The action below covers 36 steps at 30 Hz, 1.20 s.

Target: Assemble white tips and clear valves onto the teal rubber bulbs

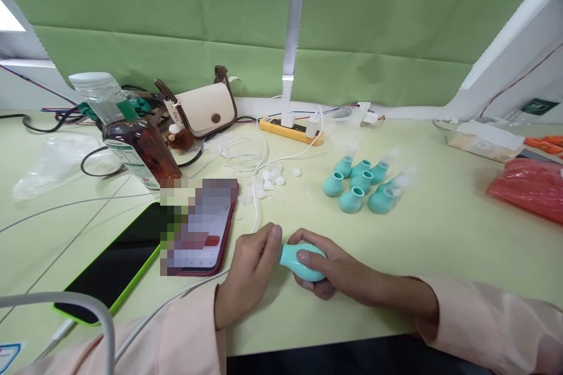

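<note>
The right hand [339,269] grips a teal bulb [292,259], its mouth hidden behind the left hand [250,269], whose hold is unclear.

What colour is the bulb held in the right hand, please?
The bulb in the right hand is turquoise, best seen in the head view.

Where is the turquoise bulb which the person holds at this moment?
In the head view, the turquoise bulb is low, slightly right of centre, in the right hand, its neck at the left hand.
</note>
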Tool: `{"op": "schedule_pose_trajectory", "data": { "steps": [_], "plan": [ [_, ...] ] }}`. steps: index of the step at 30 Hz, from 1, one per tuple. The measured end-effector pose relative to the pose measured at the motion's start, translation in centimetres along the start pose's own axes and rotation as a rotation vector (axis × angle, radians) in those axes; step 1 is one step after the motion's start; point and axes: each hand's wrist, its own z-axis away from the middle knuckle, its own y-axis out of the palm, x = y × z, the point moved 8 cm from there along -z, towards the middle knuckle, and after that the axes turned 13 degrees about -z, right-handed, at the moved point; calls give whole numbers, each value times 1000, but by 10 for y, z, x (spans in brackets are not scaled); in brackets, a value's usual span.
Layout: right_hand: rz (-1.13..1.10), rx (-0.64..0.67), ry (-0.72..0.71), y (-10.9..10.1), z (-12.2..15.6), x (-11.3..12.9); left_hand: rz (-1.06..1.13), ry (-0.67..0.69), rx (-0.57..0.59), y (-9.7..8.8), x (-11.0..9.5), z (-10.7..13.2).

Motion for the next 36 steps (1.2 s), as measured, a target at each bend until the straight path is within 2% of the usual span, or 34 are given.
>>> {"op": "schedule_pose_trajectory", "data": {
  "steps": [3,5,7,9,11,12,13,14,16,18,20,23,27,31,32,33,34,36],
  "plan": [
    [174,-86,-295,-1,5,17,302,-67,0,5,1,2],
    [366,-98,-372,0,7,23,408,-96,55,10,1,1],
    [627,-99,-453,-1,7,34,364,-129,48,8,4,0],
    [899,-151,-630,-5,9,57,307,-155,-16,1,8,-1],
    [1180,-295,-865,-10,15,87,294,-146,-32,-3,8,0],
    [1332,-376,-903,-12,13,98,303,-130,-3,-2,6,1],
    [1487,-435,-895,-15,8,107,314,-110,38,0,4,2],
    [1639,-466,-830,-17,0,112,323,-96,82,4,2,4],
    [1885,-495,-636,-25,-21,116,335,-106,149,9,2,8],
    [2005,-526,-437,-34,-41,116,355,-146,176,12,5,11],
    [2017,-558,-305,-44,-58,114,382,-178,185,14,8,11],
    [1980,-535,-238,-52,-76,110,399,-189,196,15,7,10],
    [1934,-523,-287,-53,-78,114,312,-158,150,11,3,5],
    [1854,-514,-412,-37,-49,119,250,-150,136,9,3,3],
    [1789,-480,-466,-30,-39,117,255,-153,149,10,3,3],
    [1624,-419,-566,-22,-27,116,265,-156,165,12,3,3],
    [1417,-377,-650,-17,-14,115,276,-156,182,13,3,4],
    [981,-333,-690,-18,5,108,292,-148,207,15,3,4]
  ]
}}
